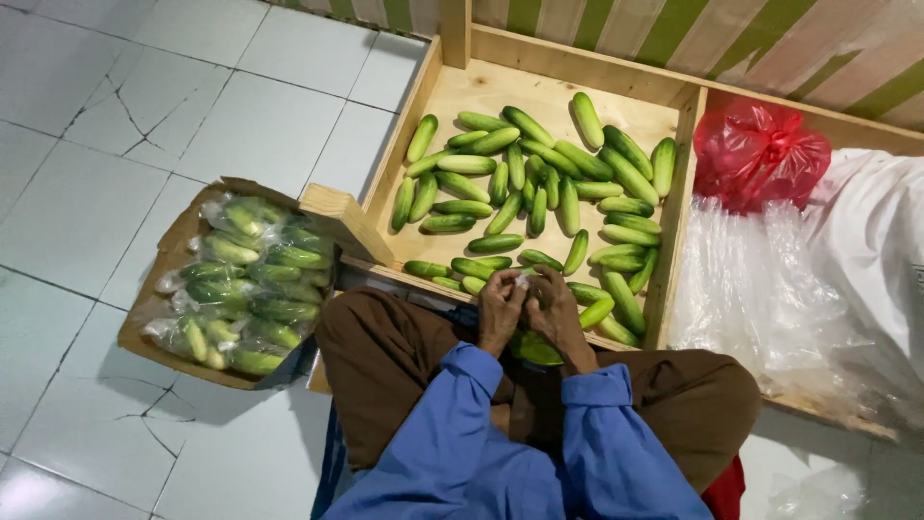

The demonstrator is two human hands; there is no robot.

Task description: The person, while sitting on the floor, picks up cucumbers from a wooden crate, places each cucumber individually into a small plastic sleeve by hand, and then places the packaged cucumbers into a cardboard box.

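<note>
My left hand (pixel 500 308) and my right hand (pixel 556 306) are pressed together above my lap, at the near edge of a wooden tray. Between the fingertips I pinch the top of a clear plastic bag (pixel 521 281). Green cucumbers (pixel 535 349) in the bag show just below my hands. In front of me the shallow wooden tray (pixel 452 101) holds several loose green cucumbers (pixel 539 183). I wear blue sleeves and brown trousers.
A cardboard box (pixel 183 231) at my left on the tiled floor holds several clear bags of cucumbers (pixel 250 289). To the right lie a stack of clear plastic bags (pixel 760 289), a red plastic bag (pixel 760 154) and a white sack (pixel 876 241).
</note>
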